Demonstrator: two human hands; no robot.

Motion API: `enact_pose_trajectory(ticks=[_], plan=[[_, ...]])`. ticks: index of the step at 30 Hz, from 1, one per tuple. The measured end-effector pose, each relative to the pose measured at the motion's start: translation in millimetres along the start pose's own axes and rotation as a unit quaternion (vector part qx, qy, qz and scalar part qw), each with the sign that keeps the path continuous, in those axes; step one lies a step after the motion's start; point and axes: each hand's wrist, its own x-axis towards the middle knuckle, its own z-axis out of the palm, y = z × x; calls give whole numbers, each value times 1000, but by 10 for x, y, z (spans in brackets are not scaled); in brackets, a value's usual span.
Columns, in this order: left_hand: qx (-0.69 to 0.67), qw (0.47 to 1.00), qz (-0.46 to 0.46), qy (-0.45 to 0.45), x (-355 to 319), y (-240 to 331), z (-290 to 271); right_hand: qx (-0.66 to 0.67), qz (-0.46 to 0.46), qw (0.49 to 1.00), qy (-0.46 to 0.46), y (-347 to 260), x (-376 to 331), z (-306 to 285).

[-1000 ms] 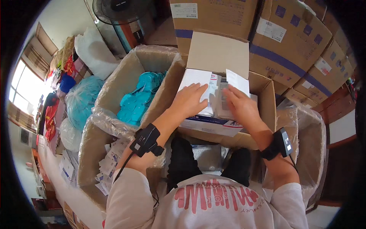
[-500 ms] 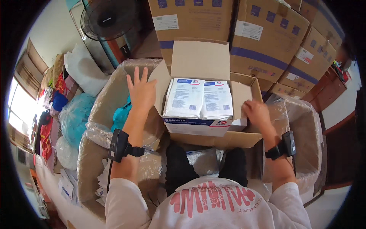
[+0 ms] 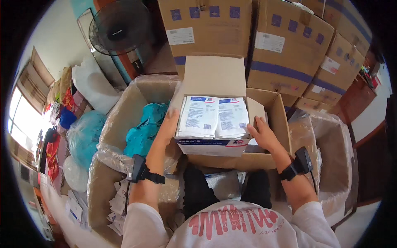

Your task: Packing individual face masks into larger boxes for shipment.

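A small white box with a blue band (image 3: pixel 198 145) stands with its lid flap (image 3: pixel 215 76) raised. Inside lie two side-by-side stacks of flat white printed packets (image 3: pixel 199 118). My left hand (image 3: pixel 170 126) lies along the box's left side, fingers stretched forward and partly hidden by the edge. At the right side my right hand (image 3: pixel 264 134) has its fingers apart, the thumb beside the right stack and the fingertips near the right side flap (image 3: pixel 255 108). The small box sits over the open brown carton (image 3: pixel 279 109).
A plastic-lined carton (image 3: pixel 111 128) holding teal pieces (image 3: pixel 144 130) is on the left; nearer, another carton (image 3: pixel 99 182) contains white paper pieces (image 3: pixel 118 206). To the right stands a lined carton (image 3: pixel 335 140). Tall closed cartons (image 3: pixel 289 53) are stacked behind, beside a black fan (image 3: pixel 120 29).
My left hand has come down from above the left flap to the box's side. My right hand has moved left, from the right flap's outer edge towards the packets, and its fingers have spread.
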Motion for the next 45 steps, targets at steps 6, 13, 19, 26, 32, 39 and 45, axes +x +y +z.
enact_pose_trajectory(ticks=[6, 13, 19, 26, 32, 39, 45], plan=[[-410, 887, -123, 175, -11, -492, -35, 222, 56, 973, -29, 161, 84, 312], [440, 848, 181, 235, 79, -895, -290, 385, 59, 920, -33, 22, 26, 410], [55, 996, -59, -28, 40, -101, 162, 445, 122, 884, -78, -190, -2, 199], [97, 995, -23, 15, 39, -236, 184, 430, 47, 898, -74, -104, 44, 317], [365, 880, 262, 152, -195, 30, 218, -26, -119, 991, 59, -249, -50, -201], [73, 983, 164, 26, -864, 70, 728, -269, -300, 901, -161, -614, 225, -310], [11, 995, 99, 3, -1235, -65, 658, -282, -282, 882, -249, -580, 277, -294]])
